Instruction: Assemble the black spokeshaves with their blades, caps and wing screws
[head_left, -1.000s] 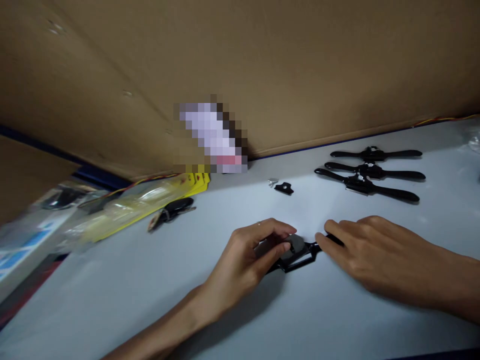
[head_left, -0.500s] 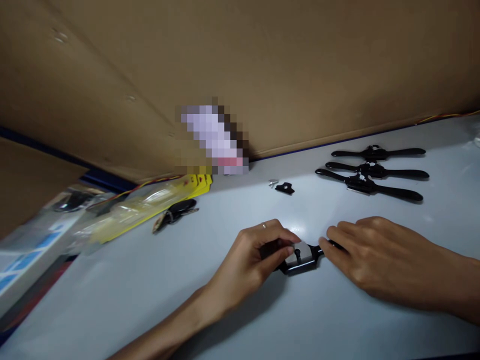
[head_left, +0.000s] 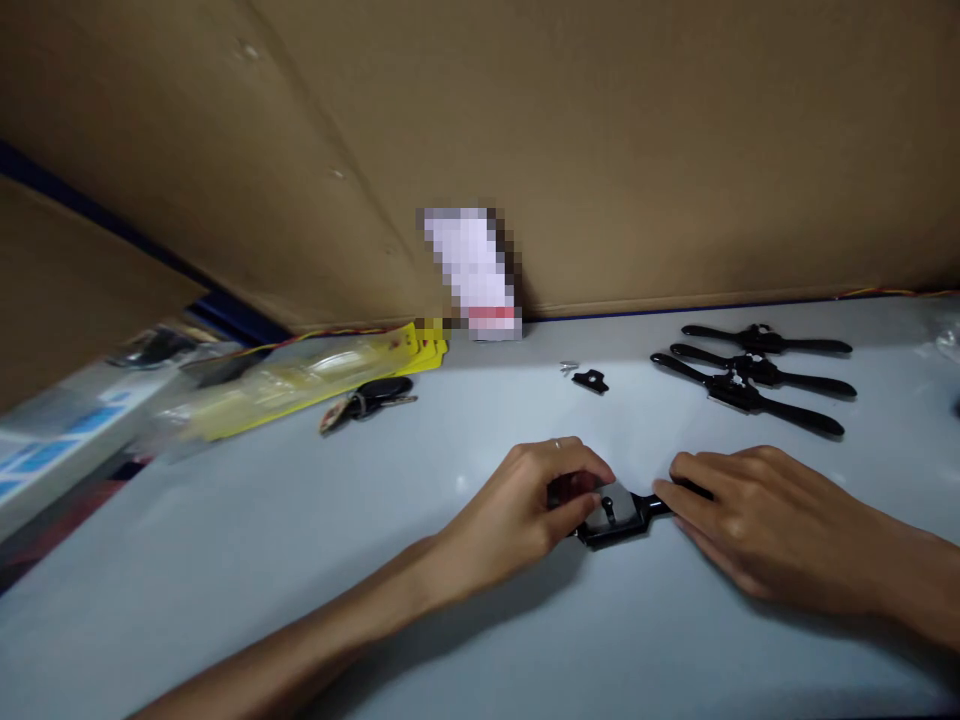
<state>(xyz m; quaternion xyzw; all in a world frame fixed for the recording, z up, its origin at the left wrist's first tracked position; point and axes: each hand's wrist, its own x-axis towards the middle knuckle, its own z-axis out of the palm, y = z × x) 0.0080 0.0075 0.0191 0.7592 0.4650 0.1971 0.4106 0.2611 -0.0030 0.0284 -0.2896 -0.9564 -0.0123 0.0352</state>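
Note:
A black spokeshave [head_left: 628, 530] lies low over the grey table between my hands, its flat silver blade [head_left: 619, 503] uppermost with a keyhole slot showing. Thumb and fingers of my left hand [head_left: 541, 500] pinch the blade and body at the left side; the left handle is hidden behind them. My right hand [head_left: 765, 520] is closed around the right handle. Beyond them on the table lie a small black cap plate [head_left: 591, 381] with a hole and, beside it, some tiny silver screws [head_left: 569, 368].
Three more black spokeshaves [head_left: 750, 392] lie at the back right. Keys with a black fob [head_left: 367, 398] sit left of centre, by yellow cards in clear plastic packaging [head_left: 315, 385]. A blurred-out white and red item [head_left: 472, 270] leans on the cardboard wall [head_left: 637, 150]. A white-and-blue box [head_left: 67, 440] is far left.
The view has shifted, so the table items appear further right. Both hands keep their hold on the spokeshave, with little visible change in their grip.

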